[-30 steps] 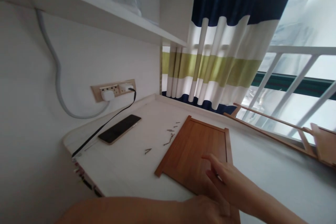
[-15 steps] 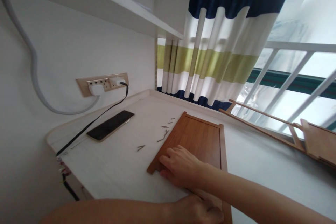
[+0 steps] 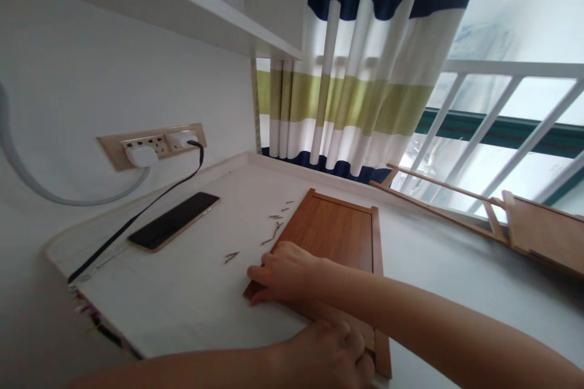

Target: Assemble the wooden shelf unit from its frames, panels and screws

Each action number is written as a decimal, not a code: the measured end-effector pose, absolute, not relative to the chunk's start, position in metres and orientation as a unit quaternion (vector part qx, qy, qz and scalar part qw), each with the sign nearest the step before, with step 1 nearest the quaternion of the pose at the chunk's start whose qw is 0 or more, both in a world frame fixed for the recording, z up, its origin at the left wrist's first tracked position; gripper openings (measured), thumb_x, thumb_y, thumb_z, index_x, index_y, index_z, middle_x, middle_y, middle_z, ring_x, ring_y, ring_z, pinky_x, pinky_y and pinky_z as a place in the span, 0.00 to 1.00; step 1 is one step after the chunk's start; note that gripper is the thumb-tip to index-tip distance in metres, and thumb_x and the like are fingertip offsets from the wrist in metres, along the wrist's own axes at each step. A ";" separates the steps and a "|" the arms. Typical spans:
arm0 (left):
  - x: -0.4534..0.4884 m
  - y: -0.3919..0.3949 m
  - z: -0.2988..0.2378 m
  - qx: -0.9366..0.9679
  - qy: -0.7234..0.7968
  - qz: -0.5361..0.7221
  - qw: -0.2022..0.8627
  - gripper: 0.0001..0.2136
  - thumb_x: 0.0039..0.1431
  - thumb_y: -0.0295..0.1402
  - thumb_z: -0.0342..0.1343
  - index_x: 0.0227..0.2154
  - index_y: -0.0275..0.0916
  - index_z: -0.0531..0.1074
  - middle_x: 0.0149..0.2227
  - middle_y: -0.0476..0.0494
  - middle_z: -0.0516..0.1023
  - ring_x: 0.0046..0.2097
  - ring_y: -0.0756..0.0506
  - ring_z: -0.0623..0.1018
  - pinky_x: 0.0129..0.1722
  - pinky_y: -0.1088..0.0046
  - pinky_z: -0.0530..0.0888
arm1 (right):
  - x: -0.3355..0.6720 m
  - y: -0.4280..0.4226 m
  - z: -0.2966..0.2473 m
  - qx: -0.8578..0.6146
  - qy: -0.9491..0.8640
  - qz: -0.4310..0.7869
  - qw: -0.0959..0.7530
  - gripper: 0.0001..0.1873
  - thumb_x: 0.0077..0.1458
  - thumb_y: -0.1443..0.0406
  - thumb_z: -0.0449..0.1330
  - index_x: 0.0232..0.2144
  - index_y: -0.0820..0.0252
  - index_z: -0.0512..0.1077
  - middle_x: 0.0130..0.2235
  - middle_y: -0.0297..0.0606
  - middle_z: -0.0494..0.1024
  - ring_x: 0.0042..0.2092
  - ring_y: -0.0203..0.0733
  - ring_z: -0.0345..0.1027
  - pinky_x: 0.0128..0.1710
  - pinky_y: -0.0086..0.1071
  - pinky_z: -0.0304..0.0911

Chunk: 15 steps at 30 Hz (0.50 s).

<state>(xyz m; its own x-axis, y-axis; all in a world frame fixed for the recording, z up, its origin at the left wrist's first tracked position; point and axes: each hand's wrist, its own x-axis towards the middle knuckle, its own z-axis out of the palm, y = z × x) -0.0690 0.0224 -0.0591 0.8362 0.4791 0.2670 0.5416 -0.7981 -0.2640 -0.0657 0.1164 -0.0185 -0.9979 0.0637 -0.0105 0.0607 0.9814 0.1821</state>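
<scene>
A brown wooden panel [image 3: 337,231] with raised side rails lies flat on the white desktop. My right hand [image 3: 285,273] reaches across to its near left corner, fingers bent over the side rail and the thumb low by the end. Along the panel's near edge runs a wooden strip [image 3: 340,317], partly covered by my hands. My left hand [image 3: 331,352] is closed at the strip's right end, close to the right rail; its fingertips are hidden. The right forearm passes over the panel. Several small screws [image 3: 276,231] lie scattered left of the panel.
A phone [image 3: 176,220] lies on the desktop [image 3: 182,292], with a black cable [image 3: 137,216] behind it running from the wall socket [image 3: 155,144]. A wooden frame [image 3: 493,219] rests by the window railing at right. A shelf [image 3: 219,18] overhangs the back left.
The wooden strip now lies against the panel's near edge, and my left hand has moved up with it. My right hand has shifted onto the corner. The view has turned slightly.
</scene>
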 end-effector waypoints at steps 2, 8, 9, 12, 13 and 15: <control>-0.070 0.022 -0.057 -0.945 -0.264 -0.089 0.173 0.07 0.52 0.31 0.54 0.24 0.37 0.62 0.24 0.47 0.70 0.25 0.48 0.69 0.18 0.72 0.60 | -0.065 0.116 -0.016 0.018 0.994 0.106 0.025 0.22 0.57 0.48 0.47 0.39 0.60 0.65 0.30 0.37 0.72 0.29 0.43 0.68 0.22 0.30 0.56; -0.072 0.020 -0.062 -0.942 -0.263 -0.124 0.167 0.07 0.49 0.31 0.56 0.24 0.37 0.62 0.23 0.48 0.69 0.24 0.48 0.67 0.16 0.71 0.58 | -0.049 0.121 -0.010 -0.022 0.989 0.148 -0.015 0.17 0.60 0.52 0.46 0.39 0.59 0.64 0.30 0.34 0.71 0.29 0.41 0.67 0.22 0.31 0.53; -0.072 0.020 -0.062 -0.942 -0.263 -0.126 0.163 0.08 0.49 0.32 0.56 0.24 0.37 0.62 0.23 0.48 0.68 0.24 0.48 0.67 0.16 0.71 0.57 | -0.046 0.122 -0.008 -0.025 0.988 0.154 -0.021 0.17 0.60 0.53 0.46 0.39 0.59 0.64 0.30 0.34 0.71 0.29 0.41 0.67 0.22 0.31 0.52; -0.071 0.020 -0.061 -0.948 -0.253 -0.125 0.150 0.08 0.50 0.32 0.56 0.24 0.37 0.62 0.22 0.48 0.67 0.23 0.48 0.67 0.15 0.71 0.55 | -0.033 0.120 0.001 -0.037 0.986 0.164 -0.017 0.16 0.61 0.54 0.45 0.40 0.58 0.64 0.29 0.33 0.71 0.29 0.39 0.66 0.21 0.31 0.49; -0.071 0.020 -0.059 -0.949 -0.248 -0.123 0.149 0.07 0.51 0.32 0.55 0.24 0.37 0.62 0.22 0.48 0.67 0.23 0.49 0.66 0.15 0.71 0.55 | -0.029 0.119 0.004 -0.039 0.986 0.163 -0.013 0.16 0.61 0.54 0.45 0.40 0.57 0.64 0.29 0.32 0.71 0.28 0.39 0.66 0.21 0.30 0.49; -0.071 0.019 -0.057 -0.951 -0.241 -0.117 0.154 0.07 0.53 0.31 0.53 0.24 0.37 0.62 0.22 0.48 0.67 0.23 0.49 0.66 0.15 0.71 0.56 | -0.022 0.117 0.010 -0.037 0.986 0.161 -0.013 0.16 0.61 0.53 0.44 0.41 0.55 0.64 0.30 0.31 0.70 0.29 0.38 0.65 0.21 0.30 0.48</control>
<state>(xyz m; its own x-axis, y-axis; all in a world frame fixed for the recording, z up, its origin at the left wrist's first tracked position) -0.0710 0.0194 -0.0569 0.8568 0.4215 0.2969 0.4935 -0.8371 -0.2358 -0.0217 0.1168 0.0100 -0.9969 -0.0772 0.0141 -0.0687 0.9451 0.3194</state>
